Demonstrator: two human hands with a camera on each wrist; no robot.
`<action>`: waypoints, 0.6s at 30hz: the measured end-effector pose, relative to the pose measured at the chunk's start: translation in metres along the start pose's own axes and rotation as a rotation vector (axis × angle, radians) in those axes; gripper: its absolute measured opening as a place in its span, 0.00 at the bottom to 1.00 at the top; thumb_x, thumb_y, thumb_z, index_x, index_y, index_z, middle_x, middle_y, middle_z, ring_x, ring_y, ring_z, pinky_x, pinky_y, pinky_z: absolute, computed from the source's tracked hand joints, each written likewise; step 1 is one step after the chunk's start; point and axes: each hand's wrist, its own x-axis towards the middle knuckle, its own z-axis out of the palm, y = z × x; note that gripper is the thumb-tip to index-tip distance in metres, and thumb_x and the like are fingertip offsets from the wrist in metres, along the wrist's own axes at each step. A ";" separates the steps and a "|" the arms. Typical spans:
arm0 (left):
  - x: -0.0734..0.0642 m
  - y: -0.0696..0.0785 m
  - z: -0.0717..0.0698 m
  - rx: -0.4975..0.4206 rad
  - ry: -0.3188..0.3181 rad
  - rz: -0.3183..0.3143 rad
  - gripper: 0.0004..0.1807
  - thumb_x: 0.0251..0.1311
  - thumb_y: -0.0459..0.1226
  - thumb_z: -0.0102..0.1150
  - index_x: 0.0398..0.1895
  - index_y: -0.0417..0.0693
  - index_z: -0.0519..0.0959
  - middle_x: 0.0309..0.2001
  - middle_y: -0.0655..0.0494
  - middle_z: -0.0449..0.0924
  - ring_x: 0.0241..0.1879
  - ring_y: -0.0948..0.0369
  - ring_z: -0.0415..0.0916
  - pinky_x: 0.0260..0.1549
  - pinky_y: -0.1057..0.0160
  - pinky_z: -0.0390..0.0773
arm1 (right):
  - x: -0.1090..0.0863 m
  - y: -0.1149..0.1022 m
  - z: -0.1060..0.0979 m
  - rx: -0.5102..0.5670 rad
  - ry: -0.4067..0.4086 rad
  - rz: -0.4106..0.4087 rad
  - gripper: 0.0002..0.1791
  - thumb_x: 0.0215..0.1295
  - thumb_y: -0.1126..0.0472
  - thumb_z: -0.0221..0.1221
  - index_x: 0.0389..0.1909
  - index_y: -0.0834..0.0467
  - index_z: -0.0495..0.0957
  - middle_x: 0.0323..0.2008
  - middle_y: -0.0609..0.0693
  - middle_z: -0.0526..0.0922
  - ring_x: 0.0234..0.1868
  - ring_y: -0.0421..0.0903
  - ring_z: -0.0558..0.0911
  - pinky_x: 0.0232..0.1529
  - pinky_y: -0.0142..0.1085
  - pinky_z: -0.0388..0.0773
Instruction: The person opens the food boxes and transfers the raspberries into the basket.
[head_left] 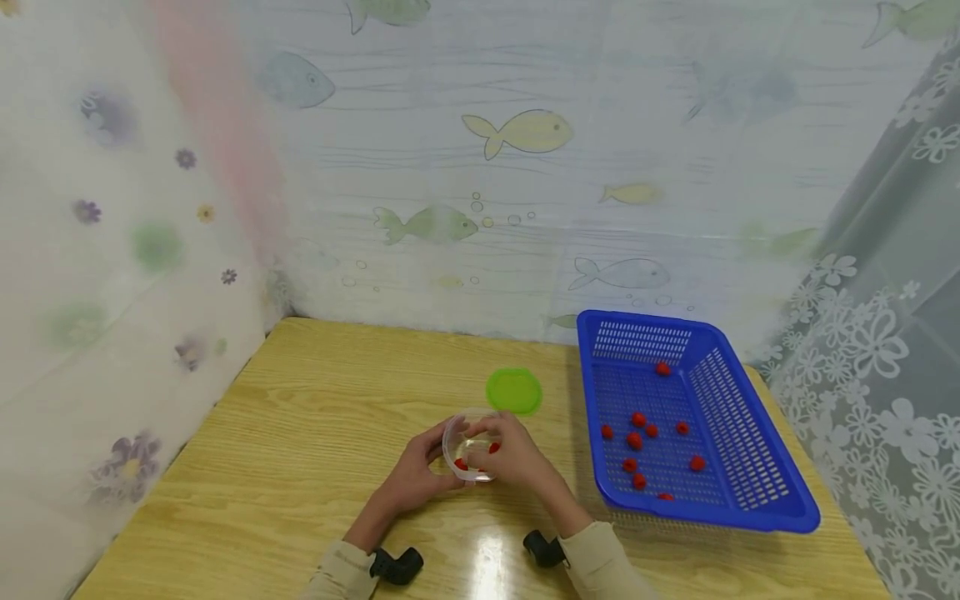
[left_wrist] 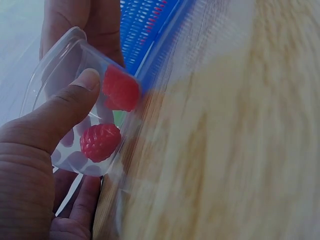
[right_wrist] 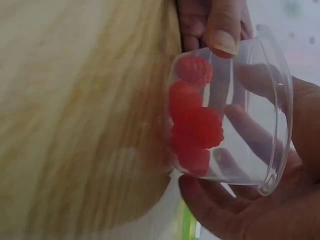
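Observation:
My left hand grips a clear plastic cup, its thumb along the near wall and fingers below in the left wrist view. Several red raspberries lie at the cup's bottom. My right hand is over the cup from the right. In the right wrist view its thumb and forefinger show through the clear wall, close above the raspberries, with nothing between their tips. Another right-hand finger lies along the cup's outside. A green lid lies flat on the table just beyond the cup.
On the right stands a blue plastic basket with perforated sides, holding several loose raspberries. The wooden table meets a fish-patterned curtain at the back, a flowered one at left and a lace curtain at right.

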 end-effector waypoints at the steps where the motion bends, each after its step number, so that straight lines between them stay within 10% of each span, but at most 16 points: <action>1: 0.000 0.000 0.000 -0.003 -0.001 0.004 0.48 0.55 0.35 0.76 0.79 0.52 0.62 0.74 0.46 0.65 0.71 0.48 0.67 0.65 0.61 0.72 | 0.001 0.000 -0.001 -0.009 -0.008 -0.005 0.16 0.58 0.60 0.71 0.47 0.61 0.87 0.51 0.57 0.77 0.56 0.57 0.76 0.52 0.52 0.80; 10: 0.001 0.000 0.002 -0.004 -0.001 0.017 0.48 0.56 0.34 0.76 0.79 0.50 0.61 0.73 0.44 0.66 0.71 0.46 0.68 0.66 0.55 0.72 | 0.014 -0.009 -0.003 -0.172 -0.047 -0.018 0.07 0.48 0.64 0.78 0.27 0.59 0.89 0.36 0.53 0.86 0.36 0.48 0.76 0.35 0.37 0.75; 18: 0.000 0.000 0.000 0.010 0.011 0.009 0.49 0.54 0.34 0.77 0.79 0.50 0.61 0.73 0.44 0.67 0.73 0.46 0.65 0.66 0.59 0.72 | 0.020 -0.014 0.000 -0.324 -0.073 -0.015 0.05 0.46 0.62 0.79 0.22 0.54 0.91 0.36 0.52 0.87 0.49 0.54 0.77 0.48 0.44 0.79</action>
